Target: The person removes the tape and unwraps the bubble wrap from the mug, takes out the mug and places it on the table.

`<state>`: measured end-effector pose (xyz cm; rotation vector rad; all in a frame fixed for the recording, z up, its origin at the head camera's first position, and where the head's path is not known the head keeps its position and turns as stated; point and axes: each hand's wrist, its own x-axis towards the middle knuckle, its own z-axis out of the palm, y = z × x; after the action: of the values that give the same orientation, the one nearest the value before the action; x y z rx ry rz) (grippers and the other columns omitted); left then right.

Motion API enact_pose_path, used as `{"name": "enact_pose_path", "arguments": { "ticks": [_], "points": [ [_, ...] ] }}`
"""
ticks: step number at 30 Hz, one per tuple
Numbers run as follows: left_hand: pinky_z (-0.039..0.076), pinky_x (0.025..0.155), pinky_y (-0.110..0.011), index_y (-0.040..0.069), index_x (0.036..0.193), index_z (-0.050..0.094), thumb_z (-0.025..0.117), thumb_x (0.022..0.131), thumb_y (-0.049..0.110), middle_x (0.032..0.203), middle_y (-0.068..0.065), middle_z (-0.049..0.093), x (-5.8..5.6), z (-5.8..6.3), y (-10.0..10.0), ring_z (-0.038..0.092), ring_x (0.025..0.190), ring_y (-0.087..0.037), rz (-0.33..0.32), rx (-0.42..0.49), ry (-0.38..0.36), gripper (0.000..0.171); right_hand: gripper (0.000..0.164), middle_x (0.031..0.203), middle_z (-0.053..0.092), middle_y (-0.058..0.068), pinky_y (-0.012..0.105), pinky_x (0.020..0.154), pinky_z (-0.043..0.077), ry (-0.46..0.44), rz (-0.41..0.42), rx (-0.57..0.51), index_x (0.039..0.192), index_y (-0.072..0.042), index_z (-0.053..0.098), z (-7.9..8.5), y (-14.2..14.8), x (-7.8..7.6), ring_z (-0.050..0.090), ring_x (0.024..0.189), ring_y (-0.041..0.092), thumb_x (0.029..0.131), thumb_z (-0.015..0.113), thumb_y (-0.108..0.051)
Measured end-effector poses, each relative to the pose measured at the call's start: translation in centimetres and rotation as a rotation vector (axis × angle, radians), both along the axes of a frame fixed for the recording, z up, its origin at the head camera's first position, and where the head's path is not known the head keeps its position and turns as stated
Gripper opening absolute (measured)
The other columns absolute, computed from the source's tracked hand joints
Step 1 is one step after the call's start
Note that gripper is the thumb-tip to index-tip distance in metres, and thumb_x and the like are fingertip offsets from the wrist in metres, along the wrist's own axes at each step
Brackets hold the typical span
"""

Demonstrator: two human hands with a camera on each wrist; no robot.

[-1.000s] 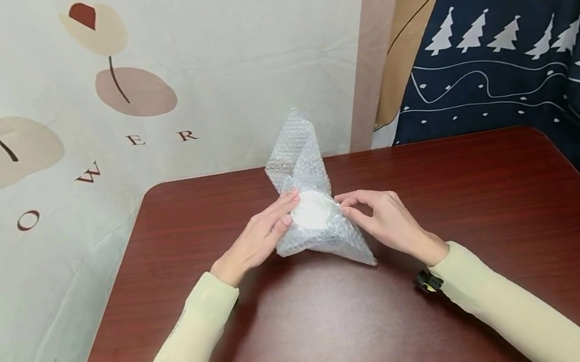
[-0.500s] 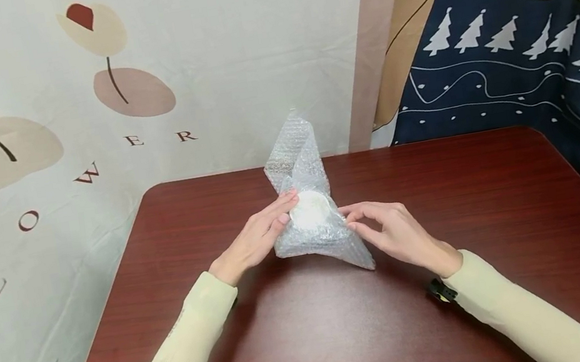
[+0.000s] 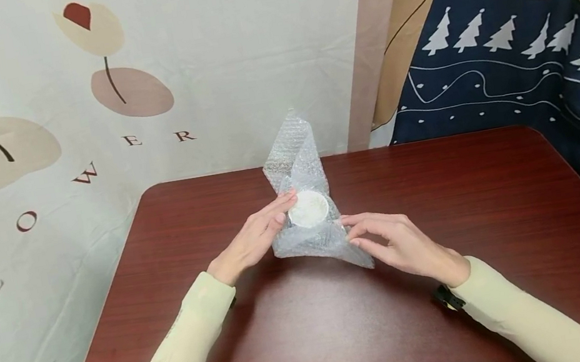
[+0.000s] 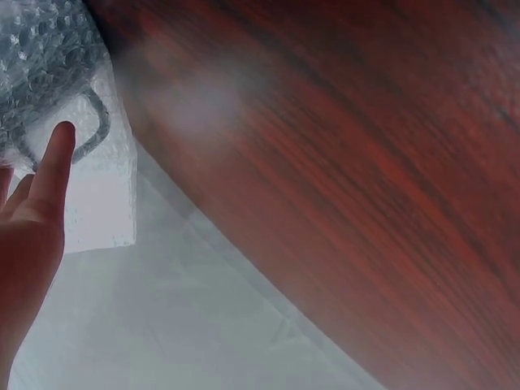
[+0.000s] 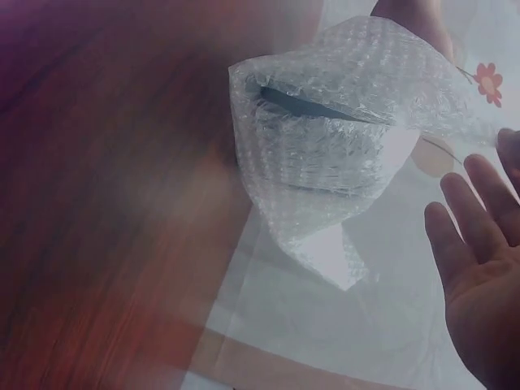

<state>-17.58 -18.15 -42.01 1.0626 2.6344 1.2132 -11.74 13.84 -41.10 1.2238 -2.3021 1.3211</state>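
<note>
A sheet of bubble wrap lies around an object with a round white face, which shows uncovered on top. The object's kind is unclear; a dark curved band shows through the plastic in the left wrist view. My left hand rests its extended fingers on the left side of the wrapped object. At the right, my right hand pinches the near edge of the bubble wrap between thumb and index finger. Its other fingers spread loosely in the right wrist view, where a dark slit shows between the wrap's layers.
The bundle stands on a dark red wooden table, towards its far edge. One peak of wrap rises before a pale cloth backdrop with flower prints. A dark blue cloth with white trees hangs at the right.
My right hand has moved down and slightly right, drawing the wrap edge toward the front. More of the round white face is uncovered. The left hand stays almost where it was.
</note>
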Motion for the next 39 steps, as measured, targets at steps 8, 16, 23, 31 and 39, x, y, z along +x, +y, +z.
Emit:
{"name": "enact_pose_path", "arguments": {
  "ticks": [8,16,23,31,39],
  "points": [
    [0.022,0.125,-0.036,0.004,0.155,0.046,0.019,0.107,0.066,0.164,-0.005,0.038,0.0,0.1,-0.3,0.03,0.154,-0.022,-0.025,0.012,-0.011,0.083,0.023,0.129,0.072,0.006,0.021,0.1,0.051,-0.006,0.117,0.029,0.103,-0.016,0.074,0.0,-0.2,0.6,0.068,0.12,0.02,0.09,0.077,0.002],
    [0.023,0.125,-0.036,0.006,0.155,0.048,0.027,0.106,0.067,0.164,-0.002,0.039,-0.1,0.2,-0.1,0.031,0.154,-0.02,0.003,-0.011,-0.016,0.081,0.008,0.126,0.073,0.006,0.024,0.097,0.054,-0.009,0.223,0.044,0.103,-0.015,0.074,-0.6,-0.8,1.1,0.068,0.12,0.019,0.098,0.073,-0.009],
    [0.023,0.125,-0.037,0.008,0.155,0.048,0.046,0.111,0.044,0.165,0.0,0.038,-0.3,0.3,0.0,0.03,0.154,-0.019,0.013,-0.044,-0.012,0.057,0.005,0.12,0.075,0.003,0.024,0.094,0.055,0.007,0.322,0.089,0.103,-0.013,0.073,-1.0,-1.4,1.4,0.07,0.115,0.014,0.102,0.068,-0.013],
    [0.021,0.126,-0.038,0.008,0.157,0.045,0.037,0.11,0.055,0.166,0.001,0.034,-0.2,0.5,-0.1,0.026,0.155,-0.02,-0.004,-0.058,-0.039,0.067,0.008,0.119,0.075,-0.005,0.02,0.091,0.055,-0.042,0.407,0.177,0.106,-0.018,0.074,-1.1,-2.1,1.9,0.068,0.114,0.003,0.102,0.068,-0.014],
    [0.024,0.125,-0.039,0.01,0.157,0.045,0.059,0.106,0.041,0.167,0.004,0.034,0.0,0.4,0.1,0.026,0.155,-0.016,0.034,-0.09,-0.053,0.061,0.014,0.122,0.074,-0.008,0.02,0.098,0.051,-0.003,0.471,0.279,0.107,-0.019,0.076,-1.2,-2.5,2.0,0.065,0.118,0.0,0.106,0.062,-0.018]
  ]
}}
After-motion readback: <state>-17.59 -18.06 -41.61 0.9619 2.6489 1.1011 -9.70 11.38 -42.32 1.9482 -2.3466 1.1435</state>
